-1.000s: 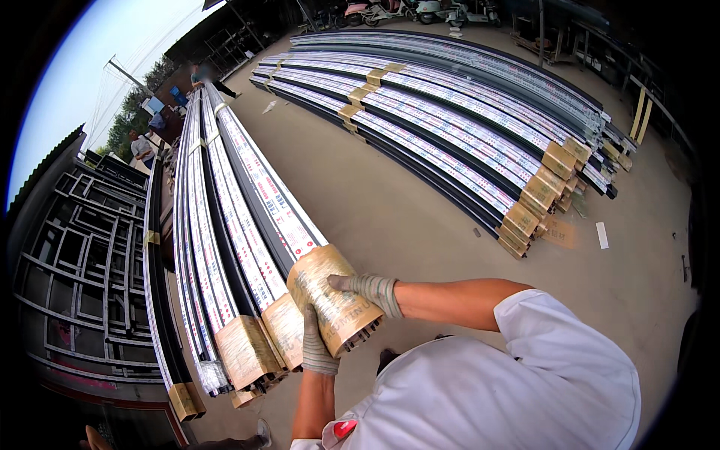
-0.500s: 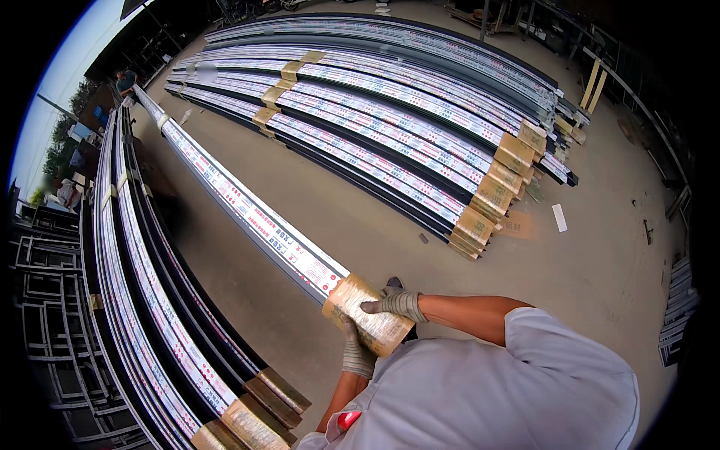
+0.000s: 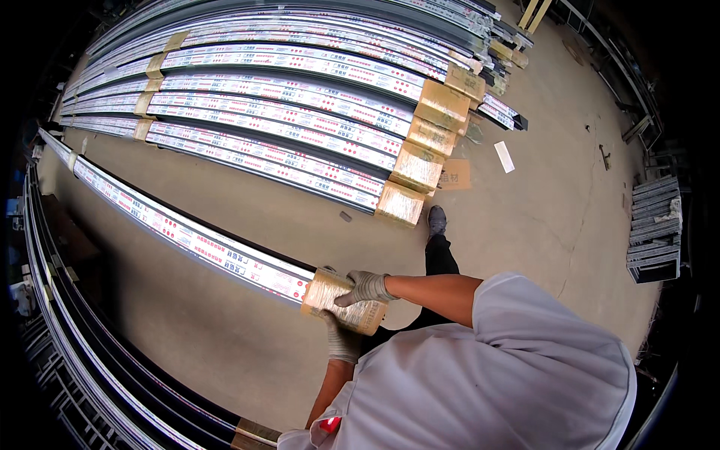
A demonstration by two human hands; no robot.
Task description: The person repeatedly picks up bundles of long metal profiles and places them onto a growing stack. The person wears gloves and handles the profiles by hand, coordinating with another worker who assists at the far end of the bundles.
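Note:
A long bundle of profiles (image 3: 202, 241) in white printed film runs from my body toward the far left. Brown tape (image 3: 366, 319) wraps its near end. My right hand (image 3: 365, 288), in a grey glove, lies over the top of that taped end, fingers curled over it. From the near left side, my gloved left hand (image 3: 342, 339) grips the same end, its fingers partly hidden beneath. The bundle is held off the floor at waist height. Its far end reaches the dark left rim, where details are hard to make out.
A wide stack of similar bundles (image 3: 277, 112) with taped ends lies beyond. More long profiles (image 3: 97, 352) run along the lower left. My foot (image 3: 437, 220) is on the floor near the stack. A cardboard piece (image 3: 454, 174), a white strip (image 3: 504, 157) and a metal pile (image 3: 655, 229) lie rightward.
My view has turned right, and the held bundle now lies flatter across it, closer alongside the stack. My foot and leg have come out toward the stack. Both hands keep hold of the taped end.

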